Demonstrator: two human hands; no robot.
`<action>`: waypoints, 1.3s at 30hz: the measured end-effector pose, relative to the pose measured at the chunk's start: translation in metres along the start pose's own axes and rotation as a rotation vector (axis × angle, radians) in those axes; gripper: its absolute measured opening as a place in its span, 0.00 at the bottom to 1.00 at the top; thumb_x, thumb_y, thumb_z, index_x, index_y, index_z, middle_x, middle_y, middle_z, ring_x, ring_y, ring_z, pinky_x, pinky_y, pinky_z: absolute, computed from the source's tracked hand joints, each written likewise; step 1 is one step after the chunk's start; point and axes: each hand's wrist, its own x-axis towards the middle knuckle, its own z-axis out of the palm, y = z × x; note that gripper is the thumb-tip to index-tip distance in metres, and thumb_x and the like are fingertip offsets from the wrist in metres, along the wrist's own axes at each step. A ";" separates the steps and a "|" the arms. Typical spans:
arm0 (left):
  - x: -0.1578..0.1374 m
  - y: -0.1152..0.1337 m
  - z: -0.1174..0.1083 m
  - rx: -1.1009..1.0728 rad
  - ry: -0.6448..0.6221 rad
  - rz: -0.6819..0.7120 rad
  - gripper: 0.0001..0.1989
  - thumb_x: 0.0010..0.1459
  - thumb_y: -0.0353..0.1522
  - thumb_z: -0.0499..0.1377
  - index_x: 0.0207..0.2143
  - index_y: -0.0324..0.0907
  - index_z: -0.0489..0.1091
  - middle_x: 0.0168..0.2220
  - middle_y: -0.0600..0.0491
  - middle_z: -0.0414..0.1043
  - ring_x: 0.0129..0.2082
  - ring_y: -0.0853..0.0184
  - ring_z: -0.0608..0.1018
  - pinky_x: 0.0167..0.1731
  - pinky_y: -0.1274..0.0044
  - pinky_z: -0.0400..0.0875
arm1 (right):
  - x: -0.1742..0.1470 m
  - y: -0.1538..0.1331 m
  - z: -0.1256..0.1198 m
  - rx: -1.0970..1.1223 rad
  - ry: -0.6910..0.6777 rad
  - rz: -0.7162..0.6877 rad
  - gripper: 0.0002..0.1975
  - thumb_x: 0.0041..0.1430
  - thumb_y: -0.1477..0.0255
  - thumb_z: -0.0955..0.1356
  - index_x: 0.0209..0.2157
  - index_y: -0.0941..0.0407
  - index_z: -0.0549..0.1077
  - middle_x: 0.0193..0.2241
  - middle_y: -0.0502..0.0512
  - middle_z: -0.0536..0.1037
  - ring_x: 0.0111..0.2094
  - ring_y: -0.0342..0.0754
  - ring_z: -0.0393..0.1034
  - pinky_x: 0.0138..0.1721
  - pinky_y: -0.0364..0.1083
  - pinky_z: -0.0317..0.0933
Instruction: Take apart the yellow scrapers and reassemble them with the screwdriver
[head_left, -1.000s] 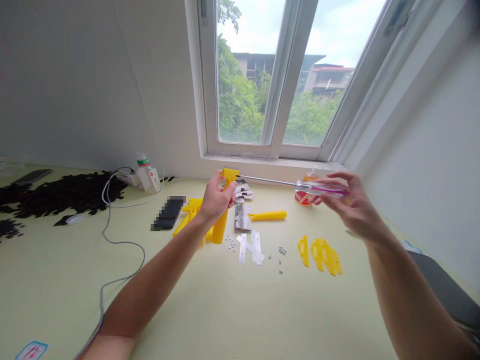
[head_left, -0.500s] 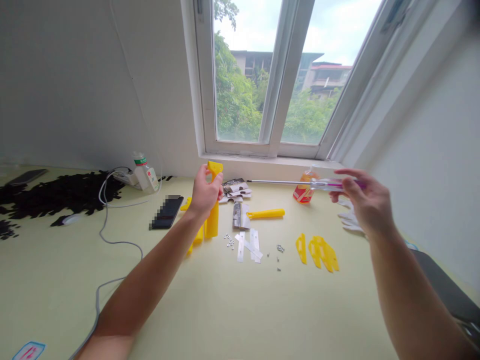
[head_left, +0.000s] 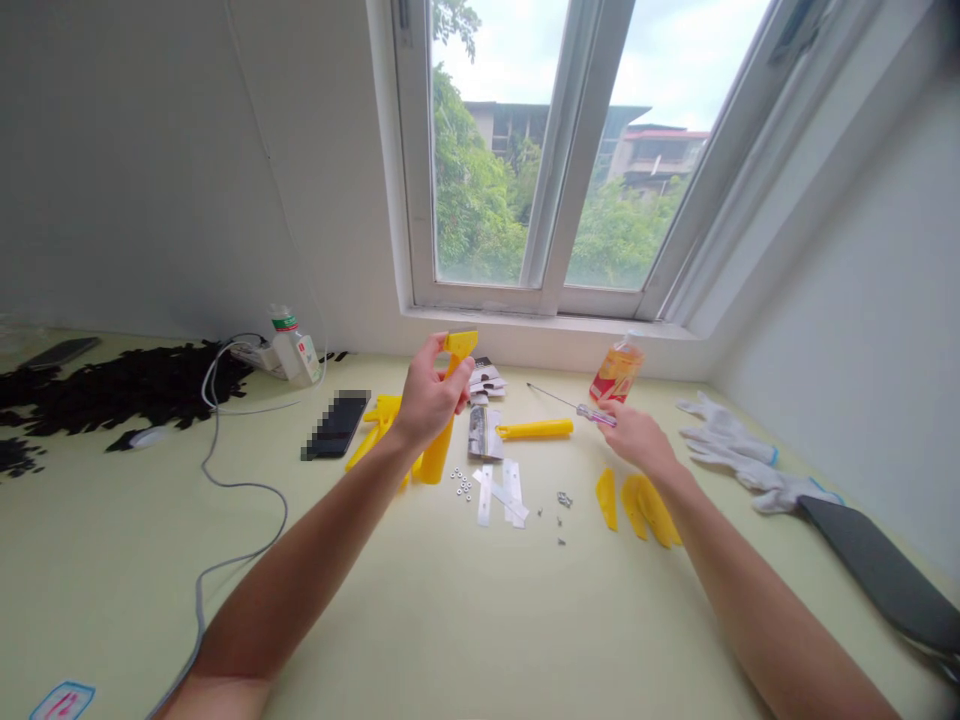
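Observation:
My left hand [head_left: 435, 395] is closed around the handle of a yellow scraper [head_left: 435, 460], held upright with its wide head and a thin blade edge at the top. My right hand [head_left: 636, 435] has its fingers on the clear purple handle of a screwdriver [head_left: 598, 414], whose thin shaft points left and away from me. Just below the screwdriver lies another yellow handle [head_left: 536, 429] beside a printed packet [head_left: 485, 433]. Yellow flat pieces [head_left: 606, 498] lie under my right forearm, which partly covers them. More yellow scraper handles [head_left: 371, 437] are partly hidden behind my left wrist.
Metal blades [head_left: 515, 490], nuts [head_left: 459, 485] and small screws [head_left: 564, 498] lie mid-table. An orange-red bottle [head_left: 618, 370] stands near the window, white gloves [head_left: 724, 435] and a dark flat object [head_left: 877, 560] at right. A phone [head_left: 337, 425], cable [head_left: 247, 487] and white bottle [head_left: 296, 350] are at left.
My right hand has moved left and down with the screwdriver, uncovering the gloves. My left hand has shifted slightly right and turned the scraper, so its blade edge now shows.

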 end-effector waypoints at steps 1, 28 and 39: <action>0.000 0.000 0.000 -0.002 -0.006 -0.007 0.16 0.55 0.35 0.64 0.43 0.43 0.63 0.28 0.58 0.67 0.16 0.77 0.67 0.13 0.83 0.60 | 0.000 0.002 0.004 -0.019 -0.038 0.010 0.19 0.58 0.69 0.64 0.51 0.54 0.74 0.43 0.62 0.80 0.41 0.58 0.75 0.35 0.49 0.62; 0.006 -0.007 -0.002 -0.191 -0.141 -0.243 0.13 0.52 0.36 0.64 0.35 0.41 0.62 0.21 0.60 0.64 0.15 0.75 0.68 0.14 0.83 0.61 | -0.116 -0.142 0.048 0.096 -0.162 -1.052 0.10 0.61 0.80 0.62 0.36 0.56 0.74 0.38 0.57 0.78 0.40 0.51 0.66 0.42 0.50 0.56; 0.007 -0.013 -0.006 -0.170 -0.257 -0.256 0.10 0.56 0.35 0.58 0.40 0.40 0.70 0.28 0.53 0.68 0.23 0.70 0.73 0.18 0.80 0.66 | -0.117 -0.137 0.040 0.290 -0.142 -1.004 0.09 0.58 0.80 0.65 0.38 0.54 0.70 0.35 0.53 0.76 0.37 0.47 0.68 0.38 0.45 0.61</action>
